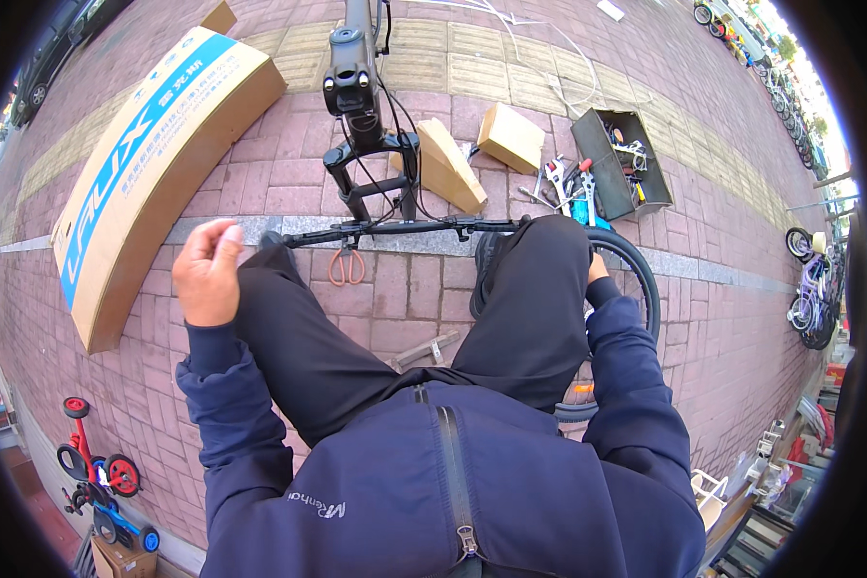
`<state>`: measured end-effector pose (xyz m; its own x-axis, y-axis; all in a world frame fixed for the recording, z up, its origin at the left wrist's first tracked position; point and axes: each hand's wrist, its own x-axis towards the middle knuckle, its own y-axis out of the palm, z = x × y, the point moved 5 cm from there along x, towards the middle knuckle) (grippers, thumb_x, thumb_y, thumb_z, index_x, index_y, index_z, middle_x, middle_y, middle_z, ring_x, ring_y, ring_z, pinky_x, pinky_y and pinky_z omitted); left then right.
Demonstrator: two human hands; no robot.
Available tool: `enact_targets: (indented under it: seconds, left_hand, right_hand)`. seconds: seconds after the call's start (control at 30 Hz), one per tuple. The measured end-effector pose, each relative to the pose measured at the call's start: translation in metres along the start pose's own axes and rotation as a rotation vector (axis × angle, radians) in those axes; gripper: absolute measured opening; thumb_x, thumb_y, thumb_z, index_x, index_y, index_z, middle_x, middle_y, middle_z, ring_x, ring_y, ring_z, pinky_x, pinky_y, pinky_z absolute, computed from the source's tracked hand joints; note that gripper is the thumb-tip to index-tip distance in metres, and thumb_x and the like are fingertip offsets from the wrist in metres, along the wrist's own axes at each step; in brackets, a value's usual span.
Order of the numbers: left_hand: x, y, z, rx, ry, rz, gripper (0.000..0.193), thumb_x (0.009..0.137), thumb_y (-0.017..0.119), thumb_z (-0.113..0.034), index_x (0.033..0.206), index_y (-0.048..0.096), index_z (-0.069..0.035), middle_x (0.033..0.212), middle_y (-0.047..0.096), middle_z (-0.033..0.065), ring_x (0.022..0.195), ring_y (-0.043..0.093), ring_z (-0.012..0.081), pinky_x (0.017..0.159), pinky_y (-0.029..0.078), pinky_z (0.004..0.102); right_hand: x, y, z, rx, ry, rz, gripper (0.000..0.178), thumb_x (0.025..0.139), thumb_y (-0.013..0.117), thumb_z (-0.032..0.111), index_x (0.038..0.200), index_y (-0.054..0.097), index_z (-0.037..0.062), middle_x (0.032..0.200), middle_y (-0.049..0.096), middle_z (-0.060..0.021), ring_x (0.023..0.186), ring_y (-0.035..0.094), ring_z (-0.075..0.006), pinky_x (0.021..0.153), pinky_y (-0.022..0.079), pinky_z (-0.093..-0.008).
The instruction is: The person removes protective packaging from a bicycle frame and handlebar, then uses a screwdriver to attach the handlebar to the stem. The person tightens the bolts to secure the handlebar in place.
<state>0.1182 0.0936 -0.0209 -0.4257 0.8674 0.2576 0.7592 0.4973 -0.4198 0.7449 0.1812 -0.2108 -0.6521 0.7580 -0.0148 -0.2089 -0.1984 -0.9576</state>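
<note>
My left hand point(210, 275) is raised beside my left knee, its fingers curled in and the thumb against them; whatever it may hold cannot be made out. Low on the right, my right hand point(596, 268) is at a bicycle wheel point(650, 289), its fingers hidden behind my right knee. The wheel leans by my right leg, partly covered by the leg and sleeve. Before me stands a black bicycle frame with its stem point(351, 89) and fork point(356, 200). A black handlebar point(405, 228) hangs low across my knees, with cables running to it.
A long cardboard box point(164, 164) lies at left. Ahead are cardboard blocks point(512, 138) and an open toolbox point(650, 188) with wrenches point(590, 197) beside it. Orange loop handles point(347, 267) and a metal piece point(426, 351) lie between my feet. Small tricycles point(96, 472) stand lower left.
</note>
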Motion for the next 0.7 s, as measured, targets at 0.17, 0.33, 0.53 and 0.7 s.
enact_targets:
  seconds: [0.17, 0.33, 0.53, 0.7]
  left_hand:
    - [-0.061, -0.073, 0.179, 0.403, -0.460, -0.338, 0.016, 0.092, 0.061, -0.016, 0.089, 0.064, -0.001, 0.076, 0.068, 0.0075, 0.064, 0.061, 0.0198, 0.062, 0.052, 0.0354]
    - [-0.209, -0.013, 0.317, 0.669, -0.594, 0.390, 0.016, 0.090, 0.057, -0.009, 0.096, 0.066, 0.003, 0.084, 0.072, 0.0109, 0.069, 0.066, 0.0258, 0.068, 0.056, 0.0378]
    - [-0.211, 0.015, 0.317, 0.687, -0.665, 0.558, 0.017, 0.091, 0.057, -0.009, 0.097, 0.067, 0.004, 0.085, 0.072, 0.0117, 0.071, 0.068, 0.0250, 0.069, 0.056, 0.0370]
    - [-0.183, 0.016, 0.318, 0.678, -0.718, 0.676, 0.018, 0.092, 0.057, -0.009, 0.098, 0.067, 0.004, 0.085, 0.072, 0.0124, 0.073, 0.069, 0.0244, 0.071, 0.057, 0.0363]
  right_hand:
    - [-0.010, 0.008, -0.017, -0.009, 0.053, 0.177, 0.025, 0.085, 0.064, 0.018, 0.103, 0.069, 0.0020, 0.102, 0.072, -0.0184, 0.092, 0.068, -0.0364, 0.082, 0.054, -0.0408]
    - [0.011, -0.062, -0.051, 0.076, 0.621, 0.219, 0.020, 0.084, 0.064, 0.018, 0.093, 0.071, 0.0011, 0.088, 0.072, -0.0164, 0.082, 0.070, -0.0324, 0.077, 0.054, -0.0393]
    - [0.170, -0.160, 0.007, 0.038, 0.596, -0.058, 0.017, 0.085, 0.063, 0.017, 0.085, 0.070, 0.0009, 0.074, 0.070, -0.0134, 0.071, 0.069, -0.0263, 0.069, 0.052, -0.0378]
    - [0.262, -0.106, 0.109, -0.031, 0.189, 0.078, 0.027, 0.091, 0.063, 0.017, 0.115, 0.067, 0.0055, 0.108, 0.070, -0.0164, 0.095, 0.069, -0.0290, 0.086, 0.054, -0.0389]
